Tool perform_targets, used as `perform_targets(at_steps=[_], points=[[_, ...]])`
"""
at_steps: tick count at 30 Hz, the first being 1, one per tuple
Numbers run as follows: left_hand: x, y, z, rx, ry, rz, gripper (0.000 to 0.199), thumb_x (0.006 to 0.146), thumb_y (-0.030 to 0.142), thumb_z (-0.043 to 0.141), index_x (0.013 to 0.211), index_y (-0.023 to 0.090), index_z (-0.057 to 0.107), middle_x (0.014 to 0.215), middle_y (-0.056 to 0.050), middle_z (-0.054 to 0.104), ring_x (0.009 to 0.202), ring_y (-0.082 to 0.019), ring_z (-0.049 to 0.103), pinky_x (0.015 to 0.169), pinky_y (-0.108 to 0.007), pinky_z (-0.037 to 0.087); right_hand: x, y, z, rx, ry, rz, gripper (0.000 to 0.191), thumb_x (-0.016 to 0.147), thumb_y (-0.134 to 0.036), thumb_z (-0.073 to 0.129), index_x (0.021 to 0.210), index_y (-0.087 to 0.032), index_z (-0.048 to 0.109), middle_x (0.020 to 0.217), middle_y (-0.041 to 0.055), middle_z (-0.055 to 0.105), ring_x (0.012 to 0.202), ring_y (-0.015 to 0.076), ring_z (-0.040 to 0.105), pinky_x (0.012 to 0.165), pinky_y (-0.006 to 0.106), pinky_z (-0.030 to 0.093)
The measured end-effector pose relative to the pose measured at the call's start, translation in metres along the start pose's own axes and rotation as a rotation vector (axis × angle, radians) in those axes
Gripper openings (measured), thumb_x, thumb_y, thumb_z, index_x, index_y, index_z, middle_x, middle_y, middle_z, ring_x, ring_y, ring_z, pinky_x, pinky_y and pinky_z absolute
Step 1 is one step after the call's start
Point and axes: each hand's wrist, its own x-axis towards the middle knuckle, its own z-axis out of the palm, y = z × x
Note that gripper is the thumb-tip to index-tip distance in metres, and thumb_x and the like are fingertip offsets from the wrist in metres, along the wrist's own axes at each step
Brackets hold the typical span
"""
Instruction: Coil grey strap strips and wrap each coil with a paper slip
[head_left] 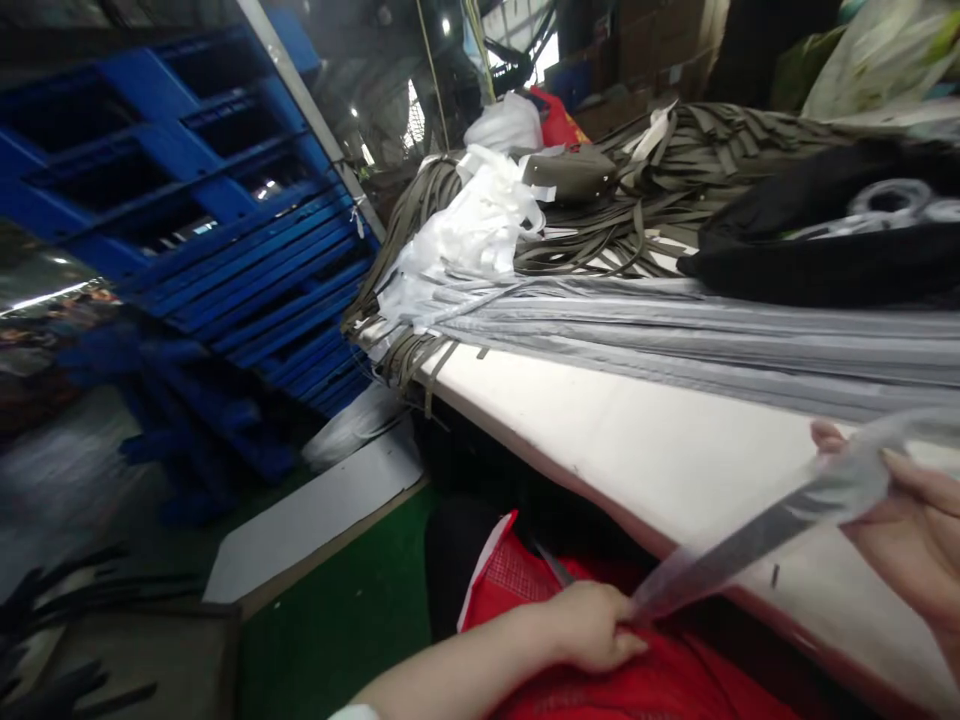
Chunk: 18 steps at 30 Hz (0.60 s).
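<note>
A long grey strip with a pale, translucent edge (757, 540) stretches between my two hands above the table's front edge. My left hand (596, 625) is closed around its lower end, close to the red cloth (517, 580) at my lap. At the right border, my right hand (911, 530) grips the strip between thumb and fingers, over the white tabletop; part of this hand is cut off by the frame. Beyond it, a bundle of similar grey strips (712, 330) lies lengthwise on the table.
The white table (570, 420) carries olive-green straps (720, 150), a heap of white strips (480, 220) and a black bag (817, 240) with white rings. Blue pallets (247, 270) are stacked at left. A white board (315, 520) lies beside the green floor (337, 610).
</note>
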Motion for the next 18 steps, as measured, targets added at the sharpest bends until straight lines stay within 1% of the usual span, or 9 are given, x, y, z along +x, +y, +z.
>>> perform_targets(at_steps=[2, 3, 4, 6, 9, 11, 14, 16, 18], points=[[-0.001, 0.0, -0.01, 0.045, 0.04, -0.024, 0.041, 0.073, 0.027, 0.063, 0.113, 0.019, 0.067, 0.111, -0.015, 0.069, 0.104, -0.035, 0.064, 0.089, -0.044, 0.05, -0.019, -0.015, 0.017, 0.137, -0.04, 0.063, 0.012, 0.087, -0.039, 0.056, 0.091, -0.036, 0.066, 0.073, 0.0035, 0.064, 0.058, 0.0153, 0.057, 0.053, 0.031, 0.05], [-0.004, -0.001, -0.016, 0.002, 0.087, -0.039, 0.042, 0.071, 0.023, 0.063, 0.113, 0.018, 0.067, 0.114, -0.015, 0.068, 0.107, -0.034, 0.063, 0.094, -0.045, 0.048, -0.03, -0.02, 0.028, 0.173, -0.099, 0.112, 0.013, 0.085, -0.041, 0.06, 0.094, -0.033, 0.065, 0.062, 0.0003, 0.057, 0.047, 0.0119, 0.048, 0.044, 0.027, 0.044], [-0.006, -0.002, -0.024, -0.109, 0.154, -0.058, 0.039, 0.071, 0.022, 0.062, 0.11, 0.017, 0.069, 0.115, -0.015, 0.068, 0.109, -0.033, 0.061, 0.098, -0.045, 0.045, -0.042, -0.024, 0.039, 0.16, -0.2, 0.164, 0.018, 0.085, -0.045, 0.061, 0.095, -0.029, 0.064, 0.054, -0.0029, 0.05, 0.04, 0.0093, 0.039, 0.038, 0.025, 0.036], [-0.013, -0.005, -0.044, -0.453, 0.295, -0.091, 0.031, 0.077, 0.029, 0.06, 0.102, 0.014, 0.07, 0.111, -0.015, 0.069, 0.108, -0.032, 0.061, 0.102, -0.048, 0.041, -0.065, -0.023, 0.061, 0.031, -0.491, 0.283, 0.033, 0.086, -0.056, 0.057, 0.088, -0.023, 0.061, 0.046, -0.0068, 0.042, 0.035, 0.007, 0.03, 0.034, 0.022, 0.025], [-0.027, -0.007, -0.075, -0.93, 0.406, -0.078, 0.053, 0.086, 0.054, 0.046, 0.108, 0.01, 0.065, 0.109, -0.018, 0.069, 0.105, -0.032, 0.063, 0.1, -0.051, 0.042, -0.088, -0.004, 0.083, -0.196, -0.886, 0.363, 0.043, 0.087, -0.062, 0.051, 0.078, -0.02, 0.056, 0.049, -0.0064, 0.045, 0.04, 0.0082, 0.036, 0.039, 0.021, 0.028], [-0.04, -0.009, -0.094, -1.239, 0.341, 0.005, 0.067, 0.088, 0.064, 0.036, 0.117, 0.008, 0.061, 0.115, -0.021, 0.067, 0.109, -0.034, 0.062, 0.1, -0.054, 0.04, -0.095, 0.015, 0.088, -0.319, -0.979, 0.301, 0.042, 0.088, -0.06, 0.051, 0.076, -0.019, 0.057, 0.057, -0.0041, 0.052, 0.049, 0.0107, 0.043, 0.046, 0.023, 0.035], [-0.062, -0.017, -0.116, -1.618, 0.112, 0.078, 0.076, 0.086, 0.07, 0.034, 0.113, 0.006, 0.064, 0.115, -0.024, 0.067, 0.108, -0.038, 0.063, 0.1, -0.057, 0.037, -0.095, 0.043, 0.084, -0.484, -1.024, 0.182, 0.039, 0.09, -0.054, 0.049, 0.074, -0.019, 0.06, 0.069, -0.001, 0.06, 0.063, 0.0149, 0.051, 0.059, 0.025, 0.041], [-0.075, -0.026, -0.124, -1.606, -0.024, 0.018, 0.079, 0.085, 0.073, 0.034, 0.11, 0.004, 0.066, 0.114, -0.025, 0.067, 0.106, -0.038, 0.064, 0.099, -0.056, 0.038, -0.093, 0.055, 0.078, -0.545, -1.064, 0.162, 0.038, 0.09, -0.051, 0.049, 0.074, -0.019, 0.062, 0.072, -0.0001, 0.063, 0.067, 0.0171, 0.054, 0.064, 0.027, 0.043], [-0.085, -0.034, -0.13, -1.473, -0.12, -0.063, 0.077, 0.083, 0.071, 0.041, 0.111, 0.004, 0.066, 0.116, -0.024, 0.067, 0.108, -0.036, 0.064, 0.1, -0.051, 0.04, -0.091, 0.062, 0.072, -0.558, -1.091, 0.178, 0.035, 0.089, -0.049, 0.052, 0.073, -0.019, 0.064, 0.072, 0.0005, 0.064, 0.068, 0.0185, 0.056, 0.063, 0.027, 0.043]])
